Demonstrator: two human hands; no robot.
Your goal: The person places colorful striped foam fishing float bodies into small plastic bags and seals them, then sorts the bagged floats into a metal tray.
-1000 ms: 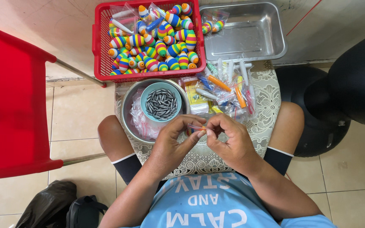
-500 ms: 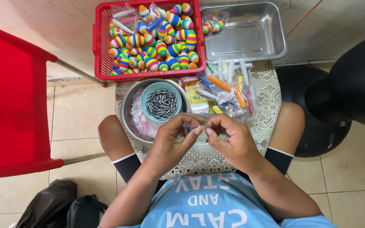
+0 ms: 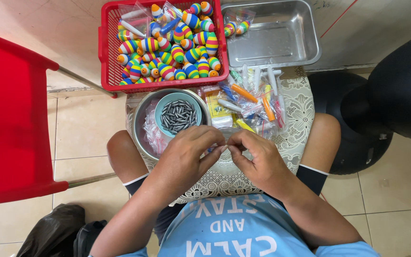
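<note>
From the head view, my left hand (image 3: 186, 159) and right hand (image 3: 258, 159) meet just in front of the small bowl of grey weights (image 3: 178, 115). Both sets of fingers are pressed together, pinching something too small to identify. I think it could slip and fall into the lace-covered worktop (image 3: 300, 114).

1. Barely anything moved. The left hand (image 3: 186, 157) and right hand (image 3: 255, 159) are a touch closer in, fingertips now meeting right in the middle.
2. Left thumb and forefinger look more pinched than a second ago.
3. Whatever tiny thing they're pinching is too small to make out, so can't tell if it changed.
</note>
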